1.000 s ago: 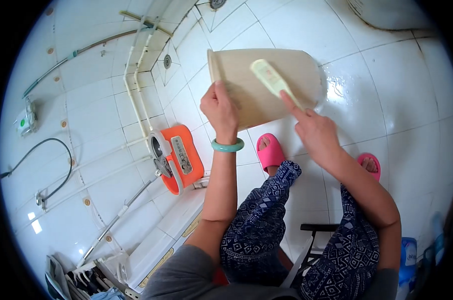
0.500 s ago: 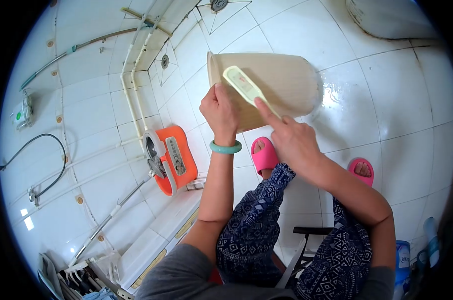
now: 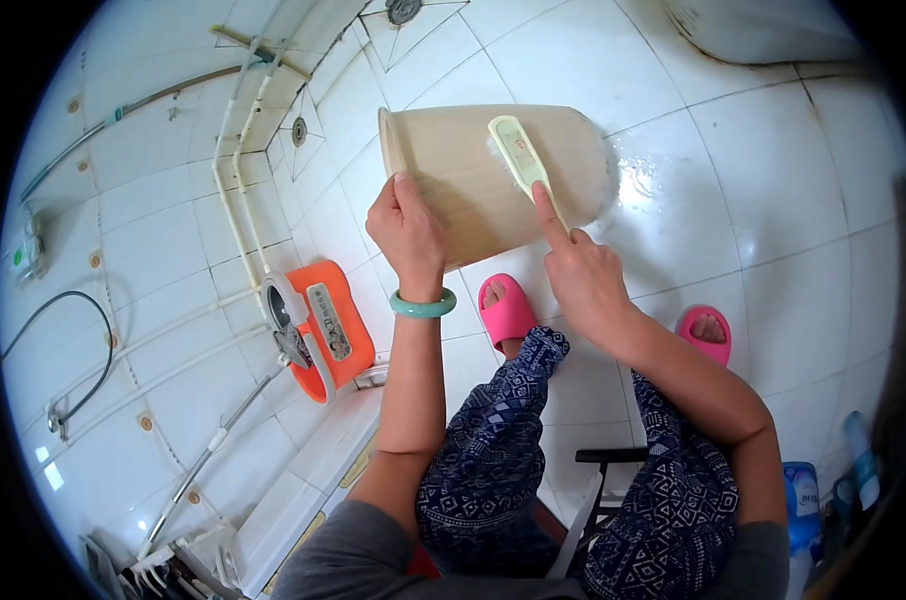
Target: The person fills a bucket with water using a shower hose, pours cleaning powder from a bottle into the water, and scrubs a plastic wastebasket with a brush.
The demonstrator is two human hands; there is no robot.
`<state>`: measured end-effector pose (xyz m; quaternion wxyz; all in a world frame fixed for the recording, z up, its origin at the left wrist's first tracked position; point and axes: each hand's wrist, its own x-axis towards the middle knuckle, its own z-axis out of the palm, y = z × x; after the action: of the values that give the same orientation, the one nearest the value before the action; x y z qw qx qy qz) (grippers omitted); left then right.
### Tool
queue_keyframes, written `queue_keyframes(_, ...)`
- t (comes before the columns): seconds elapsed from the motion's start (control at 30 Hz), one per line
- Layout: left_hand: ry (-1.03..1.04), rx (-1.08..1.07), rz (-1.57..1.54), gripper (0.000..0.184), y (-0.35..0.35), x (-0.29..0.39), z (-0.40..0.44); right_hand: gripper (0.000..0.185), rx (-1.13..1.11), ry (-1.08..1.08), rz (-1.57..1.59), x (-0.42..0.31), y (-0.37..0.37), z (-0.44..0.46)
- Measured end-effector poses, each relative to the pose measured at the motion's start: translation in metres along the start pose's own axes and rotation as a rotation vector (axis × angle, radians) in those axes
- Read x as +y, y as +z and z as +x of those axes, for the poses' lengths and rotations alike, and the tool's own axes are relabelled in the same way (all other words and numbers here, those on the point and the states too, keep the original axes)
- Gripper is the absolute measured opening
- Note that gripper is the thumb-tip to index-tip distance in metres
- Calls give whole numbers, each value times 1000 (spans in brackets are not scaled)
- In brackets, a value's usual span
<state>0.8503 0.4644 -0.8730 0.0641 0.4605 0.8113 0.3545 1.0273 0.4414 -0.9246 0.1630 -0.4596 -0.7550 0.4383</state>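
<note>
A beige wood-grain bin [image 3: 463, 190] lies on its side on the tiled floor, its rim toward the left and its base toward the right. My left hand [image 3: 408, 225] is closed around the rim at the near side, with a green bangle on that wrist. In my right hand [image 3: 585, 275] is the handle of a pale yellow scrub brush [image 3: 516, 152], the index finger stretched along its back. The bristles face down against the bin's side wall.
Water glistens on the floor [image 3: 663, 180] beside the bin's base. An orange mop bucket [image 3: 338, 320] with a mop stands left, near pipes along the wall. Two floor drains lie at the upper left. Pink slippers [image 3: 506, 312] are on my feet. A blue bottle [image 3: 801, 505] stands lower right.
The brush has moved along the bin's side toward its base, with my right hand. My left hand stays on the rim. The whole view has shifted slightly.
</note>
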Motion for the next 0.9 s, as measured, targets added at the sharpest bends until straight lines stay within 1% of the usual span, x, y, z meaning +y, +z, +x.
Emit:
queue_keyframes(0.07, 10, -44, 8, 37, 2, 6, -3, 79, -7, 13, 69, -7, 2, -3)
queue_keyframes(0.1, 9, -59, 2, 37, 4, 8, -5, 79, 45, -110, 81, -15, 5, -4)
queue_keyframes(0.13, 16, -53, -22, 37, 7, 11, -7, 81, 24, -137, 200, -23, 7, -3)
queue_keyframes(0.2, 23, -49, -49, 37, 10, 11, -6, 79, 5, -152, 120, -29, 1, 5)
queue_keyframes(0.23, 8, -41, -20, 37, 7, 7, -4, 79, 6, -149, 121, -19, 4, 8)
queue_keyframes(0.3, -22, -26, 30, 39, 3, 0, -2, 78, 70, -25, -23, 19, 15, 17)
queue_keyframes(0.37, -17, -14, 48, 39, 3, 1, -1, 75, 84, 175, 11, 61, 15, 21)
queue_keyframes(0.4, -11, -12, 62, 39, 4, 2, -1, 71, 84, 232, 81, 65, -1, 21)
queue_keyframes(0.47, -1, -34, 70, 39, 9, 14, -4, 68, 84, 242, 239, 56, -9, 23)
queue_keyframes(0.53, 15, -56, 81, 38, 14, 18, -7, 70, 221, -70, 386, 36, 5, 29)
queue_keyframes(0.57, 41, -49, 107, 40, 15, 17, -8, 70, 228, -62, 386, 16, 0, 31)
queue_keyframes(0.63, 66, -49, 134, 41, 15, 15, -9, 73, -2, -66, 367, -20, -20, 29)
queue_keyframes(0.67, 63, -30, 115, 41, 14, 15, -9, 73, -1, -62, 367, -12, -15, 28)
queue_keyframes(0.73, 63, -1, 95, 41, 11, 15, -7, 73, 22, 64, 209, 21, -5, 30)
queue_keyframes(0.77, 46, -12, 90, 41, 10, 15, -6, 72, -56, 172, 57, 39, -12, 32)
queue_keyframes(0.8, 28, -25, 86, 40, 10, 14, -7, 72, -56, 173, 58, 51, -14, 33)
queue_keyframes(0.87, 48, -74, 106, 40, 16, 24, -15, 73, -30, 283, 121, 71, -16, 31)
queue_keyframes(0.9, 70, -118, 127, 39, 20, 28, -18, 72, 44, 168, 29, 62, -9, 31)
